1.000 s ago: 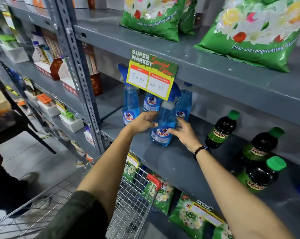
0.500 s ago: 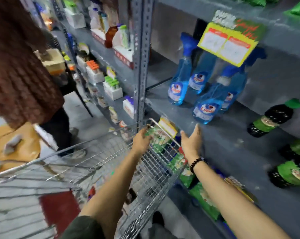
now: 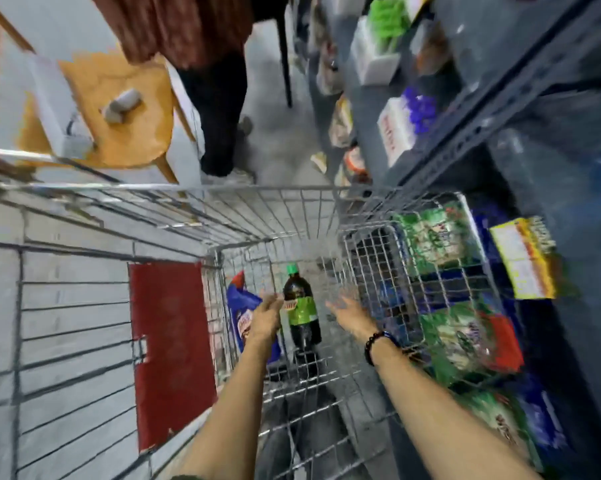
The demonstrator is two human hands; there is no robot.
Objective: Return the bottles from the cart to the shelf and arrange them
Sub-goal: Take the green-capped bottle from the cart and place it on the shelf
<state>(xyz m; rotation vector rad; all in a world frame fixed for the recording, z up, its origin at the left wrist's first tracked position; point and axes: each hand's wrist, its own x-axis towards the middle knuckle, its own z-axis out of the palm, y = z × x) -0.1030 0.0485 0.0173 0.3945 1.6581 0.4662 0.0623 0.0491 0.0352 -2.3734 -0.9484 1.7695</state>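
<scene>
Shop aisle, wire cart (image 3: 292,216), grey shelf (image 3: 534,81) of packaged goods

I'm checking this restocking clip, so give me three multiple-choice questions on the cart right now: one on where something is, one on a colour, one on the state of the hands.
1. Where is the dark bottle?
A. On the shelf
B. In the cart
C. On the floor

2. What colour is the bottle's cap?
A. Green
B. Red
C. White

3. What are the hands doing?
A. Both gripping the bottle
B. Holding the blue packet
C. Open, either side of the bottle

Answers: 1 B, wire mesh surrounds it. 2 A, the cap at its top is green. 3 C, the left hand and right hand have spread fingers, neither closed on it.
</scene>
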